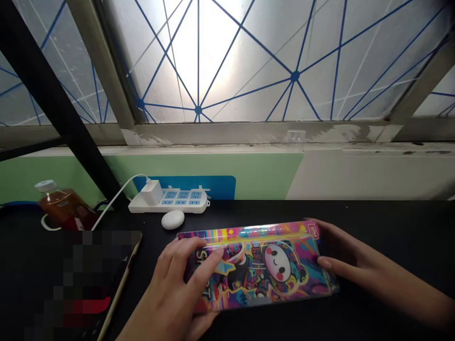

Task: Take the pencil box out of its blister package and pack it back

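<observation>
A flat, brightly coloured pencil case (249, 270) with a cartoon bear face and a glossy surface is tilted above the black tabletop. Its left end is gripped by my left hand (174, 279), fingers spread over the front and part of the hand beneath the lower edge. At the opposite end, my right hand (344, 255) holds the edge with the thumb in front and the other fingers mostly hidden behind. A yellow strip runs along the case's upper part.
Behind the case are a white power strip (181, 207) with a plugged-in charger (152, 192) and a small white oval object (172, 219). A bottle of brown drink (67, 206) leans at the left. A thin wooden stick (119, 289) lies near a blurred-out patch.
</observation>
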Demonstrator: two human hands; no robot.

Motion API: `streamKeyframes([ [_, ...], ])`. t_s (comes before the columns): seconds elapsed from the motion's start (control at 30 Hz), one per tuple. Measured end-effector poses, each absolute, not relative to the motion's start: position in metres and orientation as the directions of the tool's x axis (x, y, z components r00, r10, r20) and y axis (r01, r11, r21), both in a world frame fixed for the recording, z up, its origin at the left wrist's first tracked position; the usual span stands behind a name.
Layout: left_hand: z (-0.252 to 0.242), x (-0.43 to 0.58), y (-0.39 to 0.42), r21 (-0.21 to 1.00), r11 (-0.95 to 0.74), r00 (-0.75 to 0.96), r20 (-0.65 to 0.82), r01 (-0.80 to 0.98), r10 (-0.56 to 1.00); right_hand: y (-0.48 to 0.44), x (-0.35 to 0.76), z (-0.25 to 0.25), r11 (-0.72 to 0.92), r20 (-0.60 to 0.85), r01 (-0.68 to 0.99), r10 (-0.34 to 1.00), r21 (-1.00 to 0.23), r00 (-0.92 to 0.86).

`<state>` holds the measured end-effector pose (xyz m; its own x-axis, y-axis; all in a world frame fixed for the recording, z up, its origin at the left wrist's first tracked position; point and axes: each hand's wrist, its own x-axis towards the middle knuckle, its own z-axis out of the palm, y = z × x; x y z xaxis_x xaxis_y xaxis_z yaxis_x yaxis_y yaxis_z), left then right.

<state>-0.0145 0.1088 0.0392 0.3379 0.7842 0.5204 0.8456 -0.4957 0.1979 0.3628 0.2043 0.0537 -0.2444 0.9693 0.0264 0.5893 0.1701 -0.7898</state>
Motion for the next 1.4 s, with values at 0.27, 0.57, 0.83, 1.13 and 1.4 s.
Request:
streamKeyframes([
  [0.27, 0.039, -0.021, 0.113, 0.202, -0.469, 0.362, 0.406, 0.86, 0.839, 0.207, 0.355, 0.063, 0.027, -0.104, 0.384, 0.944, -0.923, -0.314],
  [0.57, 0.056, -0.02, 0.115, 0.359, -0.491, 0.201, 0.608, 0.793, 0.768, 0.211, 0.387, 0.041, 0.438, 0.325, 0.528, 0.898, -0.728, -0.297],
  [0.83, 0.064, -0.019, 0.119, 0.314, -0.622, 0.307, 0.66, 0.718, 0.686, 0.215, 0.396, 0.038, 0.52, 0.331, 0.624, 0.854, -0.583, -0.403],
  [1.13, 0.044, -0.022, 0.12, 0.177, -0.578, 0.485, 0.384, 0.797, 0.786, 0.209, 0.401, 0.034, 0.562, 0.177, 0.711, 0.821, -0.422, -0.543],
  [1.4, 0.047, -0.021, 0.119, 0.211, -0.477, 0.411, 0.293, 0.853, 0.863, 0.201, 0.377, 0.023, 0.685, 0.222, 0.706, 0.728, -0.181, -0.649],
])
